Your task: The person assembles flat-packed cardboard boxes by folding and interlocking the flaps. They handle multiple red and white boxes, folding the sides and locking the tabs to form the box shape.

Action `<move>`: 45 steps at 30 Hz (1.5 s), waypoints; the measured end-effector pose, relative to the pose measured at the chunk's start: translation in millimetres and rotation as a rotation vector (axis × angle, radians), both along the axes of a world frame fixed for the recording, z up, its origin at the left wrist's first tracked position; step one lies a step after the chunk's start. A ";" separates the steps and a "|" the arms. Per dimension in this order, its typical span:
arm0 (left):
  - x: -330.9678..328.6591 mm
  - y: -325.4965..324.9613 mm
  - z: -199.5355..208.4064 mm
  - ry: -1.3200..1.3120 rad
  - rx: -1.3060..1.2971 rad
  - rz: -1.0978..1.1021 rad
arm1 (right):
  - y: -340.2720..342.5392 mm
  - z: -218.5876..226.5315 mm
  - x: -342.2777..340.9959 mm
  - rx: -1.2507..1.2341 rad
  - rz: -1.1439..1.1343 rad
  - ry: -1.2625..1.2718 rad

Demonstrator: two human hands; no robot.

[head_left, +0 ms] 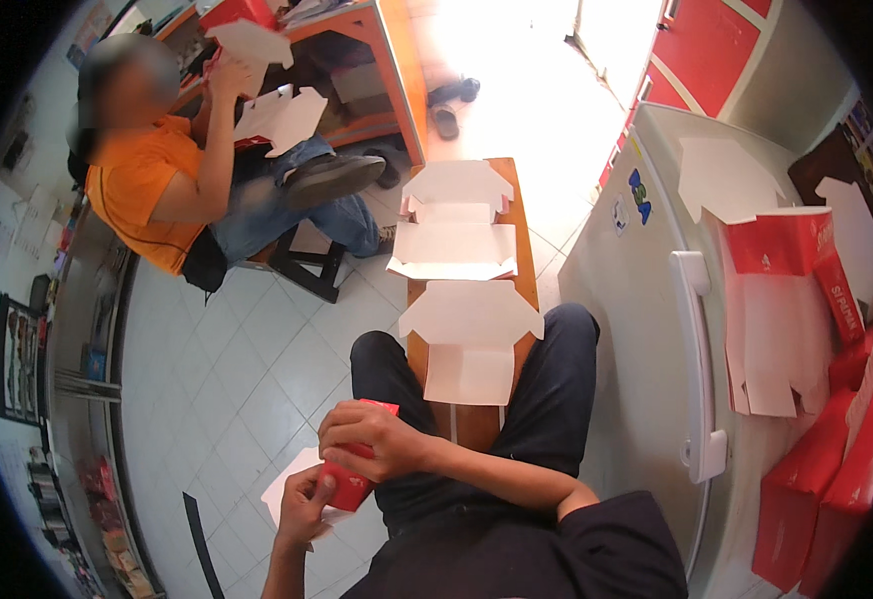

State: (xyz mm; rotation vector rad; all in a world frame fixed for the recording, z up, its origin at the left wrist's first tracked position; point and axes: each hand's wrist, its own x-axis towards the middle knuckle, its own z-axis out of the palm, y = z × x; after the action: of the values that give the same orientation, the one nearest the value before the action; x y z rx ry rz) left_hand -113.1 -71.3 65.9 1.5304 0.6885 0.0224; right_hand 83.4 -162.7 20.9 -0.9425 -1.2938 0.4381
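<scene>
A red-and-white cardboard box [347,488], partly folded, is held over my lap on the left side. My left hand [302,509] grips its lower edge, with the thumb on the red face. Higher up, my right hand [371,440] is closed round the red top part, its fingers bent over the board. A white flap spreads out behind my left hand. Between my knees, a partly folded white box [470,311] lies open on a wooden bench [526,235]. Another open white box [453,243] rests just beyond it.
A fridge [621,290] stands close on my right, with red-and-white boxes [771,329] piled on it. At the far left, a person in an orange shirt [147,185] sits on a black stool [306,268], handling similar white board. Shoes [446,120] lie by the orange cabinet [396,70].
</scene>
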 end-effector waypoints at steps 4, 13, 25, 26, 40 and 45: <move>7.7 -3.5 14.8 0.151 -0.099 -0.106 | 2.1 14.3 0.1 0.036 0.104 -0.161; 24.1 -6.6 38.7 0.175 0.127 -0.062 | 5.2 22.3 -3.1 0.109 -0.246 -0.222; 73.3 -19.0 -1.2 -0.646 -0.209 0.997 | 10.8 -25.6 -13.1 0.184 -0.378 -0.359; 77.3 -21.0 -2.6 -0.634 -0.181 1.009 | 11.9 -30.0 -10.9 0.185 -0.347 -0.374; 74.9 -18.2 -1.9 -0.765 0.032 0.726 | 27.8 -11.4 10.7 0.309 -0.309 -0.448; 67.3 -10.8 -0.8 -0.788 0.087 0.605 | 15.9 11.9 9.7 0.168 -0.263 -0.216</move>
State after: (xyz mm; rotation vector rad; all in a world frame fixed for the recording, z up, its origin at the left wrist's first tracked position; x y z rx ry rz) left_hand -45.7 -82.1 65.1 1.1981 0.4780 1.0624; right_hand 93.1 -146.8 32.8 -1.0208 -1.3536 0.0230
